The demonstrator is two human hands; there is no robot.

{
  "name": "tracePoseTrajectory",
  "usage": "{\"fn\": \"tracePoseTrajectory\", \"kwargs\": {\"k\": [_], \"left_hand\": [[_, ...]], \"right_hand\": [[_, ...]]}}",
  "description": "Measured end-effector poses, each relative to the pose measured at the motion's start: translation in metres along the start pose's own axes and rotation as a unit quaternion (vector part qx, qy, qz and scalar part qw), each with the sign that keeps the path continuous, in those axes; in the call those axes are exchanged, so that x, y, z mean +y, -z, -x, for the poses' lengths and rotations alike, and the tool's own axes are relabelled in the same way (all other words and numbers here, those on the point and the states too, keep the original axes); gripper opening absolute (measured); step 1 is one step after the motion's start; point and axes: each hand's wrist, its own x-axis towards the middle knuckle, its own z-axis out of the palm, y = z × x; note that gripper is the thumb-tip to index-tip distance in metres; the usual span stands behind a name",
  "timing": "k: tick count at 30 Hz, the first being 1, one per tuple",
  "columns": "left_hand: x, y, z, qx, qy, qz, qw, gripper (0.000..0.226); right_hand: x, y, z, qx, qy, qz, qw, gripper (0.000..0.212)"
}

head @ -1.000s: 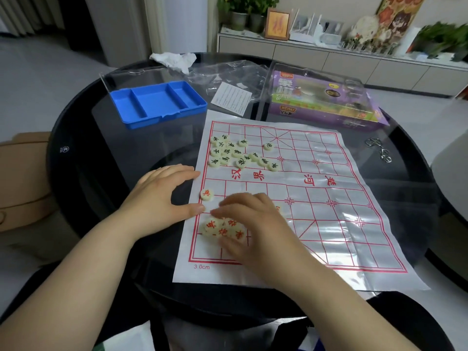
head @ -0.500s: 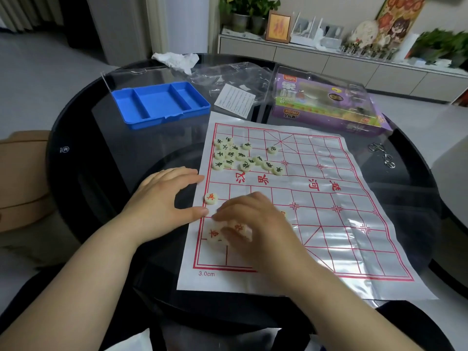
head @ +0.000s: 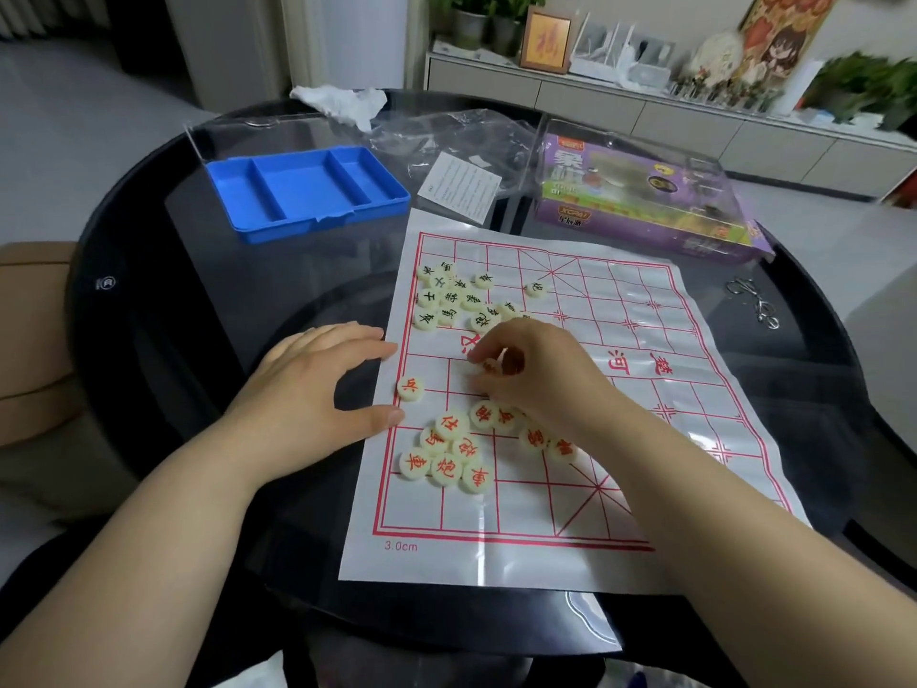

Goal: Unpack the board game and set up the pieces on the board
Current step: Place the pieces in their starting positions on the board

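Pinching one red-marked piece (head: 492,365), right hand (head: 538,377) hovers over the board (head: 501,518), left of centre. Red pieces (head: 446,456) cluster near-left, black pieces (head: 446,300) far-left. Left hand (head: 307,389) lies flat and relaxed at the board's left edge on the tabletop (head: 173,340). Blue tray (head: 302,191) far left.

The board (head: 694,350) is white with a red grid and red characters. The near pieces (head: 446,456) are cream with red characters, the far pieces (head: 449,300) cream with black. The tray (head: 302,191) is blue, the table (head: 198,340) glossy black, and the box (head: 645,211), blurred, seems purple with a yellow-green band
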Motion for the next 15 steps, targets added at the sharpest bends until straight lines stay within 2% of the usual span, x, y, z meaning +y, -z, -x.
{"fn": "tracePoseTrajectory", "kwargs": {"k": [8,15], "left_hand": [[0.002,0.001,0.000,-0.014,0.014,-0.001,1.000,0.065],[0.003,0.001,0.000,-0.018,0.016,0.000,1.000,0.065]], "right_hand": [[0.002,0.005,0.022,-0.034,-0.011,0.002,0.999,0.019],[0.002,0.001,0.015,-0.021,0.000,0.011,1.000,0.021]]}}
